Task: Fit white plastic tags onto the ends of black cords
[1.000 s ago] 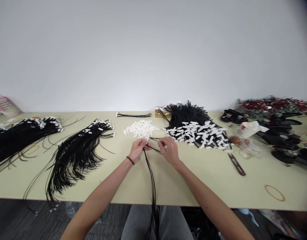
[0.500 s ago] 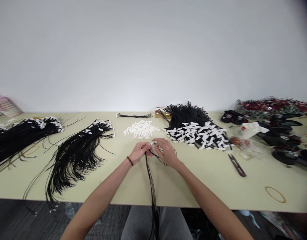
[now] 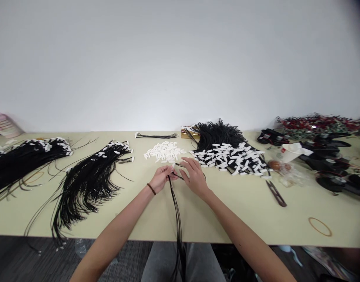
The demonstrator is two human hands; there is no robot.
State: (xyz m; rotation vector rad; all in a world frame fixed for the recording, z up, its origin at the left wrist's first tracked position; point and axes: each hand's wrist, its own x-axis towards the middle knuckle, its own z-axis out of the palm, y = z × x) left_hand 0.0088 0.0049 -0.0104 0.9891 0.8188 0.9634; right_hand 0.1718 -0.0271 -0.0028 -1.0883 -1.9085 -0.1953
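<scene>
My left hand (image 3: pixel 163 178), a brown band at its wrist, is closed on a small white connector (image 3: pixel 173 166) and thin black wires (image 3: pixel 176 211). Those wires hang from it over the table edge to my lap. Just right of it, my right hand (image 3: pixel 194 176) has its fingers apart, with loose wire ends passing close behind it; nothing is seen gripped. Behind both hands is a pile of loose white connectors (image 3: pixel 164 151). A heap of black wires with white connectors (image 3: pixel 233 156) lies to the right.
Black wire bundles (image 3: pixel 86 184) lie on the left of the table (image 3: pixel 133 219). Dark snips (image 3: pixel 276 194), a rubber band (image 3: pixel 320 226), a white cup (image 3: pixel 293 152), black parts (image 3: pixel 329 156) and red-green wires (image 3: pixel 321 125) are on the right. A single wire bundle (image 3: pixel 156 136) lies at the back.
My right hand has come away from the connector and its fingers have spread. My left hand still holds the connector and wires, slightly further left in view.
</scene>
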